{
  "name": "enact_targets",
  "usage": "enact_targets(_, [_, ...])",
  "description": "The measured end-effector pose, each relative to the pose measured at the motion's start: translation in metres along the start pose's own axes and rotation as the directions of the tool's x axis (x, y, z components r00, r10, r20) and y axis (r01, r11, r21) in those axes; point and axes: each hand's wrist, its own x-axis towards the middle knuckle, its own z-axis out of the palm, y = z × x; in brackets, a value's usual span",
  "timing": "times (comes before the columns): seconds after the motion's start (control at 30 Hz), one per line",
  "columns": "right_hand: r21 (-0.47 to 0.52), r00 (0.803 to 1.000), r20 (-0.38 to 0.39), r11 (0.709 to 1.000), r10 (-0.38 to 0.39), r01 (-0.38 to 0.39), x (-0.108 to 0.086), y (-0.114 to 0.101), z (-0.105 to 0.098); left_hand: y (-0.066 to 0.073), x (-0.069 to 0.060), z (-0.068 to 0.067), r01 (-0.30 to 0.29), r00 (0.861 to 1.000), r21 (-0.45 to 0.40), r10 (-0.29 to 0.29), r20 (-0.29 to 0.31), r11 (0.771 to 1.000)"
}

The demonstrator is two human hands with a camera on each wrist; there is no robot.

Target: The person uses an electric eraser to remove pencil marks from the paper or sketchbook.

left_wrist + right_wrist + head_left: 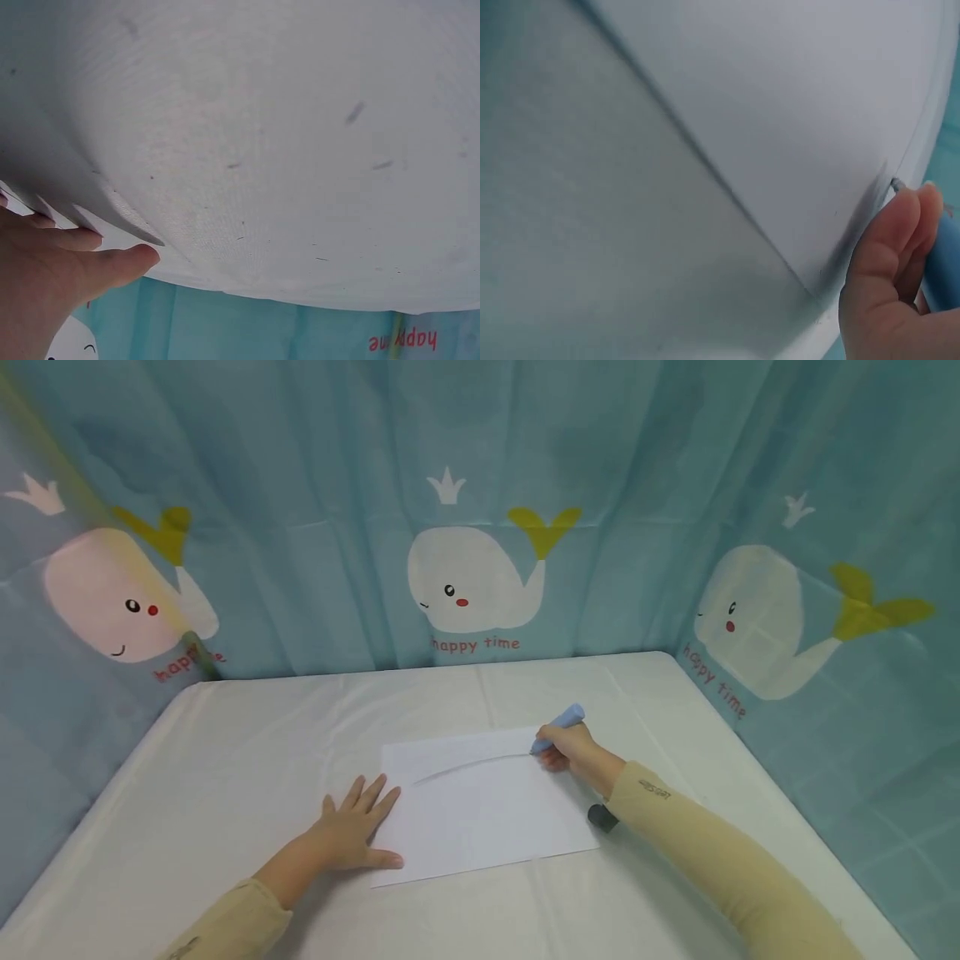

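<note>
A white sheet of paper [480, 818] lies on the white-covered table. My left hand [345, 831] rests at its left edge, fingers spread, with fingertips and thumb on the paper. In the left wrist view the left hand [60, 277] shows its thumb stretched out. Near the paper's upper right, my right hand [570, 749] grips a light blue marker [567, 717], its tip at the end of a thin, gently curved grey line [468, 766]. The right wrist view shows the right hand [889, 292] pinching the marker [945, 262] close to its tip.
A small dark round object [602, 817] shows beside the right sleeve, at the paper's right edge. The white tablecloth [247, 760] surrounds the paper. Behind and at the sides hangs a blue curtain [330, 585] printed with white whales.
</note>
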Motion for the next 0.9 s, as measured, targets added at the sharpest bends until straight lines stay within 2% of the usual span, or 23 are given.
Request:
enact_targets(0.2, [-0.008, 1.000, 0.020, 1.000, 0.001, -0.001, 0.0007, -0.0012, -0.0012, 0.0011, 0.0006, -0.0001, 0.000, 1.000, -0.003, 0.000, -0.001, 1.000])
enact_targets(0.43, [0.029, 1.000, -0.005, 0.999, -0.029, 0.029, 0.0013, -0.0037, -0.0030, 0.0003, 0.0013, 0.0027, -0.002, 1.000, 0.009, 0.002, -0.005, 1.000])
enact_targets(0.6, [-0.020, 0.999, 0.036, 1.000, -0.021, 0.021, 0.0015, 0.0005, -0.0009, -0.0002, 0.0016, 0.0032, -0.002, 1.000, 0.007, 0.002, 0.001, 1.000])
enact_targets(0.8, [-0.012, 1.000, 0.004, 1.000, -0.020, 0.020, 0.0017, 0.0010, 0.0007, -0.0005, 0.0021, 0.0032, 0.014, 1.000, 0.003, -0.014, 0.001, 1.000])
enact_targets(0.9, [-0.037, 1.000, 0.017, 0.999, -0.015, 0.016, 0.0010, 0.0000, 0.0019, -0.0015, 0.0020, 0.0041, 0.023, 1.000, 0.002, -0.023, 0.003, 1.000])
